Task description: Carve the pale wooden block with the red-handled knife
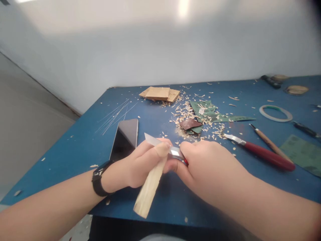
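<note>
A pale strip of wood [150, 190] slants toward me over the table's near edge, its upper end covered by my fingers. My left hand [142, 164], with a black watch on the wrist, is closed around that upper part. In my right hand [208, 164] is a carving knife [177, 153], its red handle mostly hidden in the fist. The blade points up and left across the wood, and my left thumb lies against it. Both hands are close together, nearly touching.
A phone [124, 139] lies beside my left hand. Wood shavings surround torn green sandpaper [204, 108] and a brown scrap [190, 124]. Wooden blocks [160, 93] lie behind. On the right are a red-handled hook knife [268, 155], a wooden-handled tool [271, 142] and a tape roll [276, 113].
</note>
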The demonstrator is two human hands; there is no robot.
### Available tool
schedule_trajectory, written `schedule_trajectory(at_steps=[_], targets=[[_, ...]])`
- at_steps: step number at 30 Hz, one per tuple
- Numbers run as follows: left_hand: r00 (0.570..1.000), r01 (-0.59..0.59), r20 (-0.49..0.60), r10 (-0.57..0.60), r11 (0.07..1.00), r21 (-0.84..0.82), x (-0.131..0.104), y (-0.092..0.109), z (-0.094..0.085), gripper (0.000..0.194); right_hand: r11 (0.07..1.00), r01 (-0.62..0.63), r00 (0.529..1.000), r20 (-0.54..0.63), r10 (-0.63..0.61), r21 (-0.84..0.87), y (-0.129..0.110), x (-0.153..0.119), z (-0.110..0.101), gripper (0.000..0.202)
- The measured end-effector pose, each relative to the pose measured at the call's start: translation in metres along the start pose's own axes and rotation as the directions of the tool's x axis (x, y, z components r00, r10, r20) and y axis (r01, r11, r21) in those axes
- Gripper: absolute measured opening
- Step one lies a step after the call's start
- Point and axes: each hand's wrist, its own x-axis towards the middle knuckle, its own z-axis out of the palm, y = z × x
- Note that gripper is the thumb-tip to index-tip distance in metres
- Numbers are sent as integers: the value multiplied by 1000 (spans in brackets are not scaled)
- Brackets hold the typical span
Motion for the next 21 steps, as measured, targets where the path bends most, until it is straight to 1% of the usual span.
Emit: schedule_trajectory(at_steps=[4, 6, 9, 13, 16, 21], targets=[[998, 37, -43, -39, 998, -44, -4, -12, -3, 66, 1000, -16, 1000, -4, 16, -25, -1, 1, 0, 45], [998, 38, -52, -41, 998, -56, -6, -18, -6, 63, 1000, 14, 1000, -6, -14, -11, -1, 0, 1, 49], [999, -3, -50, 0, 998, -57, -7, -23, -9, 60, 996, 85, 996, 6, -85, 40, -1, -2, 2, 51], [999, -30, -29, 29, 998, -54, -6, -24, -10, 61, 988, 131, 991, 22, -133, 75, 0, -4, 3, 49], [999, -40, -31, 38, 997, -67, -5, -22, -7, 59, 993, 117, 993, 25, -118, 33, 0, -4, 2, 48], [993, -26, -114, 18, 997, -69, 0, -16, 1, 56, 998, 54, 998, 24, -54, -34, -1, -2, 4, 46]])
